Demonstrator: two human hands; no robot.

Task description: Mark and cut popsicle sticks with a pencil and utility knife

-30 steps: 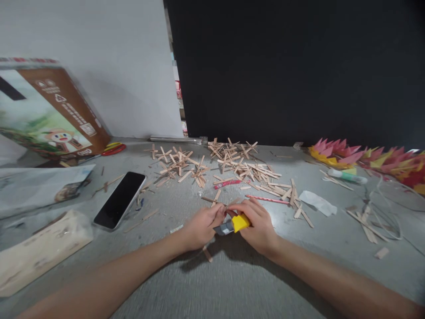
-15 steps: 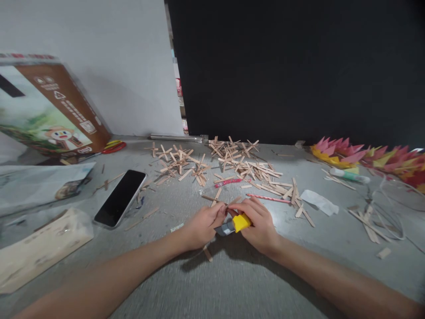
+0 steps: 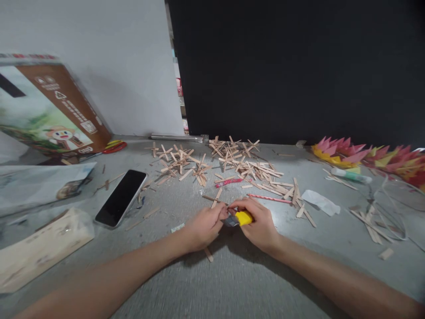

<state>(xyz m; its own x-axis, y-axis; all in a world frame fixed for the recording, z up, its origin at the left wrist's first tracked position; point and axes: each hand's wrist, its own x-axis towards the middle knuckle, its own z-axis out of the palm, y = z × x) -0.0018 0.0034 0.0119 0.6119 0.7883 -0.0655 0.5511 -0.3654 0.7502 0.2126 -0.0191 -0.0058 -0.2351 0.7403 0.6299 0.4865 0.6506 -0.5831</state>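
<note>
Two hands meet at lower centre of the frame, on the grey tabletop [image 3: 232,283]; right hand [image 3: 260,226] has its grip clamped on a yellow utility knife [image 3: 241,218], grey blade end pointing left; left hand [image 3: 204,228] pinches a thin wooden stick [image 3: 217,201] just at the blade, fingers closed on it; step in hand looks like cutting or trimming that stick; next move likely calls for steady downward pressure with fingertips kept off the blade line; one loose stick piece [image 3: 208,254] lies just below the left hand; black phone [image 3: 121,198] at left; red pencil [image 3: 267,198] just beyond the right hand; heap of crossed sticks [image 3: 232,164] further back, centre; paper flowers [image 3: 365,159] far right; brown box [image 3: 49,110] upper left.
</note>
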